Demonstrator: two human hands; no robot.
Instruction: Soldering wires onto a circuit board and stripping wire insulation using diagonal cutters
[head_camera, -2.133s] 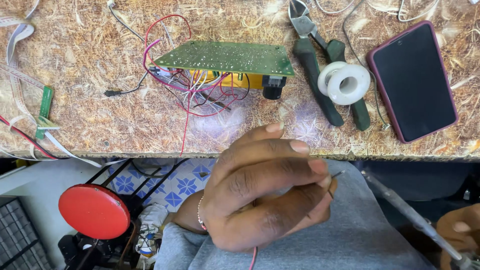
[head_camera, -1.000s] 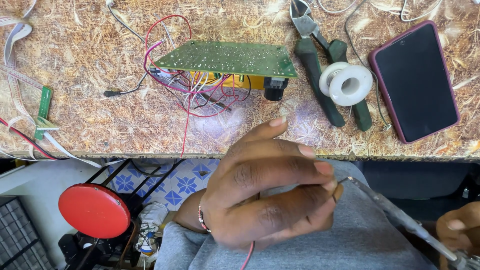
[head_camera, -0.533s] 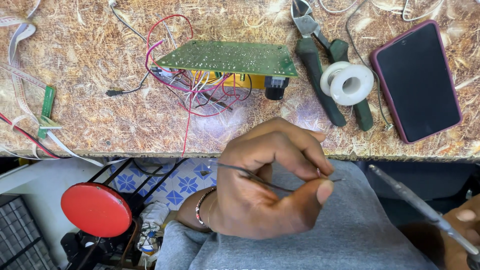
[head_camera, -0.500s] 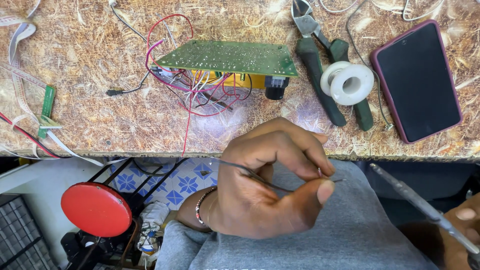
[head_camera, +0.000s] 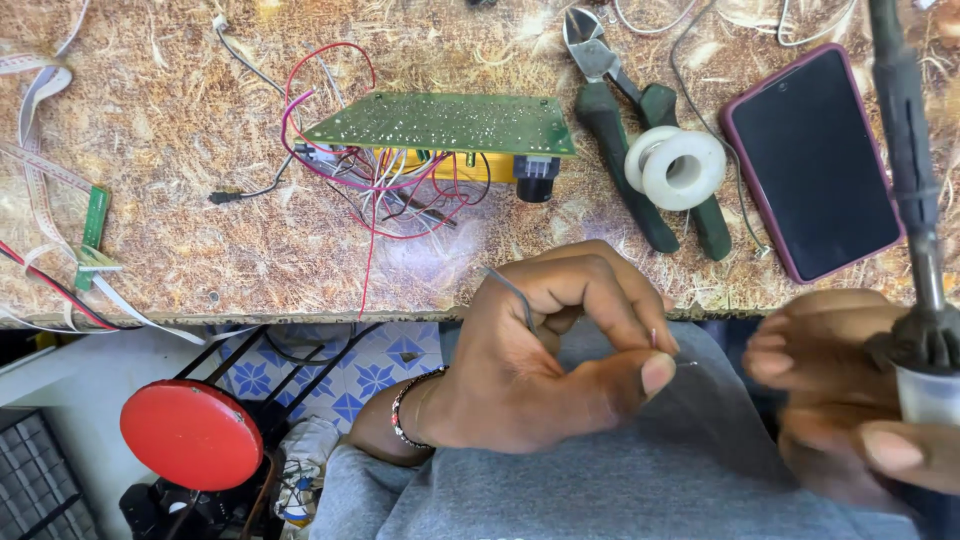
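The left hand (head_camera: 545, 365) is curling over the lap, just below the edge of the rough brown chipboard workbench (head_camera: 180, 250). Its fingers (head_camera: 600, 290) are bending tightly inward, and the thumb (head_camera: 640, 375) is pressing toward the fingertips, pinching a thin grey wire (head_camera: 512, 290) that is arching up over the knuckles and ending in a bare tip just beyond the thumb. A beaded bracelet (head_camera: 405, 405) is circling the wrist, and a grey cloth (head_camera: 660, 480) is lying under the hand.

The right hand (head_camera: 850, 400) is blurring at the right edge, its fingers wrapping closed around the white-and-black handle of a long dark soldering iron (head_camera: 905, 170), whose shaft is rising upward across the bench and past the black phone in a pink case (head_camera: 815, 160).

On the bench, a green circuit board with tangled red and white wires (head_camera: 445, 125) is resting well apart from both hands. Green-handled cutting pliers (head_camera: 625, 130) are lying beside it, with a white spool (head_camera: 680, 165) sitting on their handles. A round red stool seat (head_camera: 190, 435) is showing below the bench at the left.
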